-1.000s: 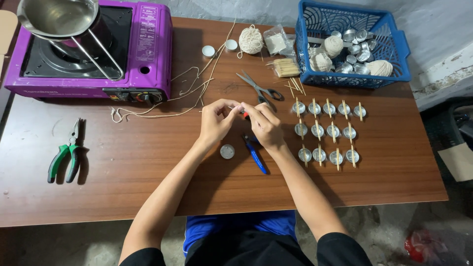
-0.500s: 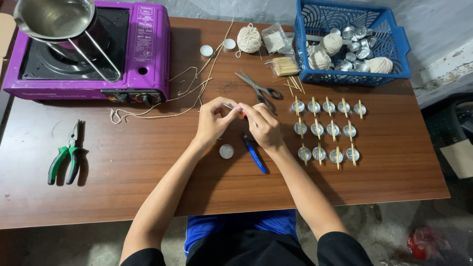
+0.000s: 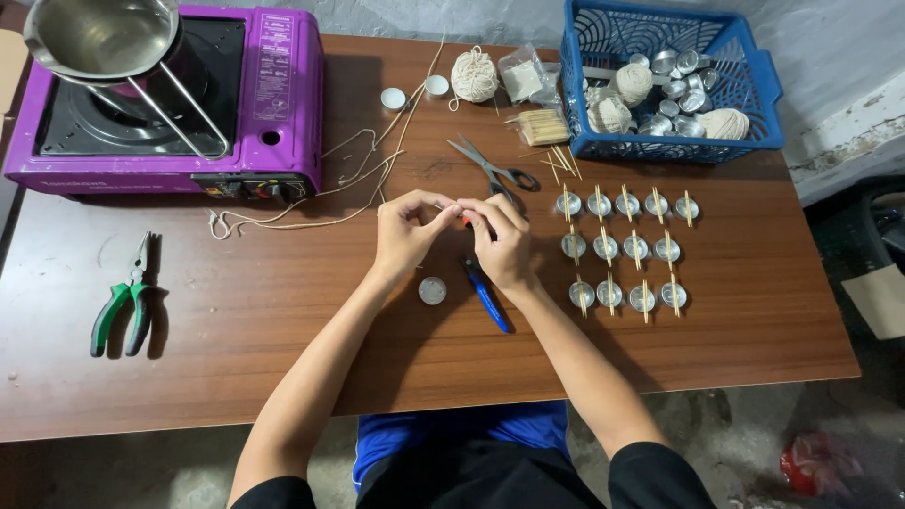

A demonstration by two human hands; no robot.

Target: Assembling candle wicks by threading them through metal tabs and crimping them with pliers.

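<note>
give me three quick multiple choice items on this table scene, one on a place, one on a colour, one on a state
1. Where do the green-handled pliers lie?
A. in the blue basket
B. on the stove
C. on the table, to the left of both hands

2. What colour is the portable stove?
A. purple
B. white
C. yellow

3. How do the left hand and right hand stand?
A. flat on the table, far apart
B. raised together, fingertips pinching something small between them
C. both inside the basket

Answers: 1 C, the pliers rest on bare wood near the left edge. 2 A, its casing is purple. 3 B, the fingertips meet above the table.
</note>
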